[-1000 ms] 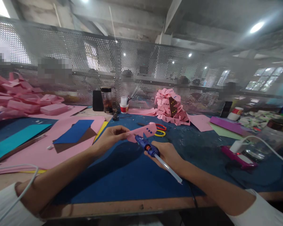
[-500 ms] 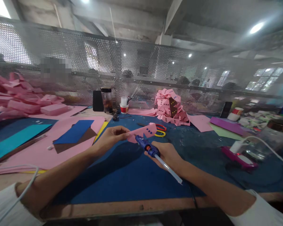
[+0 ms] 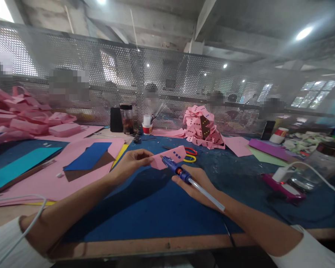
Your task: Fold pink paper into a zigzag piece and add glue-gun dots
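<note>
My left hand (image 3: 135,160) pinches the left end of a small pink paper piece (image 3: 171,155) that bears a row of dark blue squares. In my right hand (image 3: 197,182) is a blue glue gun (image 3: 177,169), its nozzle at the paper's left part; whether it touches, I cannot tell. A clear glue stick (image 3: 208,195) sticks out of its back end. Just behind the paper lie scissors (image 3: 190,158) with red and yellow handles, partly covered. A dark blue mat (image 3: 156,212) spreads under both hands.
Pink sheets (image 3: 44,178) with blue card (image 3: 89,156) lie left, below a heap of pink strips (image 3: 25,115). A dotted pink paper construction (image 3: 199,128) stands at the back. At right are a magenta power strip (image 3: 283,188) and a lidded jar (image 3: 324,163). Perforated metal screens the far side.
The glue gun and my right hand have shifted slightly right, with the glue stick's end moving right and up. My left hand and the paper stay nearly in place.
</note>
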`<state>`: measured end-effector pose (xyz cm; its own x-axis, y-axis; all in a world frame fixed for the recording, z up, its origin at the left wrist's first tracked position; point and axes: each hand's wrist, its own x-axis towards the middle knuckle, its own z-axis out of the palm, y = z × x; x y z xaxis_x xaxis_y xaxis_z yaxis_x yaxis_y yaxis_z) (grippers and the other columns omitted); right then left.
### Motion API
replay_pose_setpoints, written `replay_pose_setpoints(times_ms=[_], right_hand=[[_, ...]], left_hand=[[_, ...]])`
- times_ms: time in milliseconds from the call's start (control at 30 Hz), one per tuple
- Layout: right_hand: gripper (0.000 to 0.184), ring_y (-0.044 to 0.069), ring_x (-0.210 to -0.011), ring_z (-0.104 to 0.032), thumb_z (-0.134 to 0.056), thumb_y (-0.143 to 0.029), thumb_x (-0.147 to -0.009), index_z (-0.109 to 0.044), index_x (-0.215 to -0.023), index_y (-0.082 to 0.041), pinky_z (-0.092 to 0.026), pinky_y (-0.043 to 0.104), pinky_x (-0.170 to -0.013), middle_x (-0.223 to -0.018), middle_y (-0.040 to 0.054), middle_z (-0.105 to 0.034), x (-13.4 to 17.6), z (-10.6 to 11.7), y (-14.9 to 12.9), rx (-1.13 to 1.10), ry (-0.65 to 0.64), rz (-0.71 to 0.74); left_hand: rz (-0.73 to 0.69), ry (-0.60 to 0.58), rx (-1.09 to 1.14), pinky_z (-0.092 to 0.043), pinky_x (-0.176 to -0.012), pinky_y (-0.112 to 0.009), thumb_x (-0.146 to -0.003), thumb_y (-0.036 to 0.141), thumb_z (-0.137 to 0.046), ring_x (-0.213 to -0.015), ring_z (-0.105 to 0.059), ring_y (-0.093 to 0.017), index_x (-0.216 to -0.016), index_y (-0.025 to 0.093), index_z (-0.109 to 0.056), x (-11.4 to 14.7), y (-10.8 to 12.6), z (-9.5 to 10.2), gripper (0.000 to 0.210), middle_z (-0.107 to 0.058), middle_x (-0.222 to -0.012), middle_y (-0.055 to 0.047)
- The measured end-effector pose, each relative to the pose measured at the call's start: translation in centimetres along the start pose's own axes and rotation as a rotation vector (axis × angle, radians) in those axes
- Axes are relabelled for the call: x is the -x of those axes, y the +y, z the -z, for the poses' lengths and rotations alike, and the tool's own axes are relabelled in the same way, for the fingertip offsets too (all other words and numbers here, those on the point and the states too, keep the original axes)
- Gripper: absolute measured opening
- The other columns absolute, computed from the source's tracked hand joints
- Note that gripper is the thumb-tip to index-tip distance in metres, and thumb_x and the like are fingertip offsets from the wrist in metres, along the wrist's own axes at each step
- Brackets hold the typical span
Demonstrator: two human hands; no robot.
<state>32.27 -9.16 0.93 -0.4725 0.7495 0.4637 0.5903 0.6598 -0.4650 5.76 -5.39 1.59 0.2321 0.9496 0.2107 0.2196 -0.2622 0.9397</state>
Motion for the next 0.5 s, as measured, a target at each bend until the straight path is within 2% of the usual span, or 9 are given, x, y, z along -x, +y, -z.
replay_pose_setpoints(times_ms=[333,500], right_hand=[[0.03,0.011,-0.058,-0.043,-0.059,-0.043,-0.088,-0.051,-0.071,-0.02,-0.036,0.023,-0.053,-0.063,-0.003,-0.049,-0.1,0.5,-0.9,-0.233,-0.029,-0.158],[0.035,0.012,-0.057,-0.051,-0.06,-0.053,-0.086,-0.06,-0.08,-0.019,-0.042,0.024,-0.055,-0.063,-0.0021,-0.054,-0.1,0.2,-0.2,-0.361,-0.044,-0.3]], left_hand=[[0.043,0.053,0.045,-0.046,-0.077,-0.029,-0.078,0.038,-0.073,-0.081,-0.06,-0.016,-0.091,0.018,-0.072,0.0,0.0,0.1,0.024,-0.07,-0.088,-0.004],[0.089,0.141,0.139,-0.047,-0.076,-0.027,-0.074,0.037,-0.077,-0.08,-0.061,-0.015,-0.087,0.019,-0.072,-0.4,0.2,1.0,0.023,-0.069,-0.084,-0.002]])
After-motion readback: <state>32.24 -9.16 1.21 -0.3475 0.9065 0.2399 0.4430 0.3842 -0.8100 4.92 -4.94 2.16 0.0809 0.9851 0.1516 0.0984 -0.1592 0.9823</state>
